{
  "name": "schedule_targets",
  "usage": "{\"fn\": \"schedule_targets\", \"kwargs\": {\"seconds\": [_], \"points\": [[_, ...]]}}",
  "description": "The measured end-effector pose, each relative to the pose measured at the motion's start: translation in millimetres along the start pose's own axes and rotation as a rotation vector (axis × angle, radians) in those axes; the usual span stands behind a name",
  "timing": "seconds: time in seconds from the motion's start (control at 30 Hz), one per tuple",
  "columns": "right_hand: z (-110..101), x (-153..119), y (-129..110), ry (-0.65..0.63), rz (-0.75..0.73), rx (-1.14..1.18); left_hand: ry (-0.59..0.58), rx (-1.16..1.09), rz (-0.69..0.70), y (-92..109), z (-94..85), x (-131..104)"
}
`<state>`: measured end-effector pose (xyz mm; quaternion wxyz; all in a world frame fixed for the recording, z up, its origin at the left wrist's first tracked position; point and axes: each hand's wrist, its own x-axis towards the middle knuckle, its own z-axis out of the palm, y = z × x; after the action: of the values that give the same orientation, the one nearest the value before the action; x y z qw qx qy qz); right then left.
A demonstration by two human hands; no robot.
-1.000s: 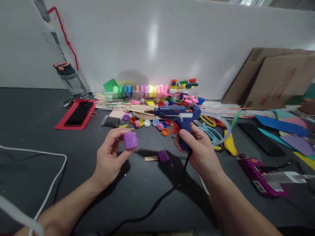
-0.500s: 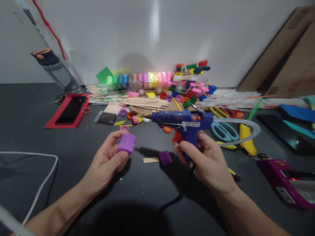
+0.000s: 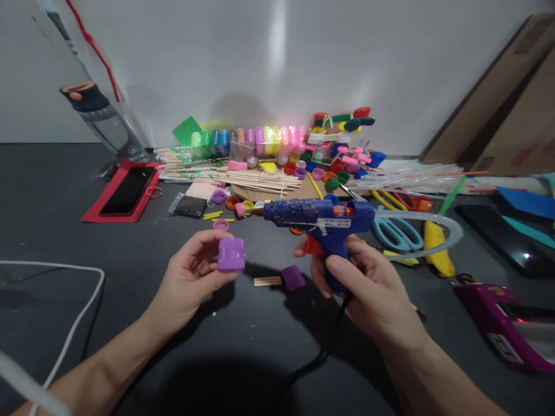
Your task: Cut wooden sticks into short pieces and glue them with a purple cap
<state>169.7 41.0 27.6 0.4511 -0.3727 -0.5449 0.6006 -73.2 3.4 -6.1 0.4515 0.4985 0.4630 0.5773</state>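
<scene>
Between the thumb and fingers of my left hand [image 3: 195, 274] is a small purple plastic piece [image 3: 231, 254], rounded and ridged across its middle. My right hand [image 3: 368, 289] is wrapped round the handle of a blue hot glue gun [image 3: 321, 216], its nozzle pointing left above and to the right of the purple piece, not touching it. A clear glue stick [image 3: 433, 218] curves out of the gun's back. On the table below lie short wooden sticks [image 3: 267, 281], touching or just beside a dark purple square [image 3: 293, 278].
Coloured bottle caps [image 3: 318, 174], wooden skewers [image 3: 264, 179] and clay tubs [image 3: 260, 141] line the back. At left are a phone [image 3: 126, 190], a water bottle [image 3: 106, 124] and a white cable [image 3: 82, 312]. Blue scissors [image 3: 396, 230] and a magenta device [image 3: 505, 323] lie at right.
The purple piece has turned in my left hand, showing a different side, and has shifted slightly right. The glue gun stays in my right hand, a forefinger now extended near its trigger.
</scene>
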Motion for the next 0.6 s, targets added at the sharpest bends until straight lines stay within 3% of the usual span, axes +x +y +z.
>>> {"fn": "schedule_targets", "kwargs": {"seconds": [0.27,0.43,0.6], "points": [[-4,-11,6,-0.098,0.073,0.098,0.065,0.077,0.064,6,-2.0,0],[-8,-18,11,-0.252,0.094,0.034,0.087,0.086,0.106,10,-3.2,0],[-9,-20,16,-0.23,0.1,-0.14,0.086,0.166,0.254,13,-3.3,3]]}}
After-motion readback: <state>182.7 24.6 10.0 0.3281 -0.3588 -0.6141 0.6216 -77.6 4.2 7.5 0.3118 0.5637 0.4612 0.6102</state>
